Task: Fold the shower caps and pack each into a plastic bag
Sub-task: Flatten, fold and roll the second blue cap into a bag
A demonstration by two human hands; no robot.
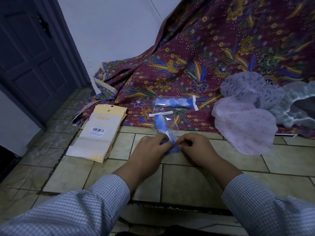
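On the tiled floor (81, 169), a stack of empty bags (98, 133) lies at far left, well apart from my hands. My left hand (150, 148) pinches one side of the rolled blue cap (172, 147), fingers curled shut on it; my right hand (196, 147) pinches the other side, equally near. The cap's long axis runs away from me into the clear bag (164, 125), whose taped flap sits at the far end. I judge the next push goes forward. A packed bag (173, 103) lies beyond; loose caps (245, 126) wait at right.
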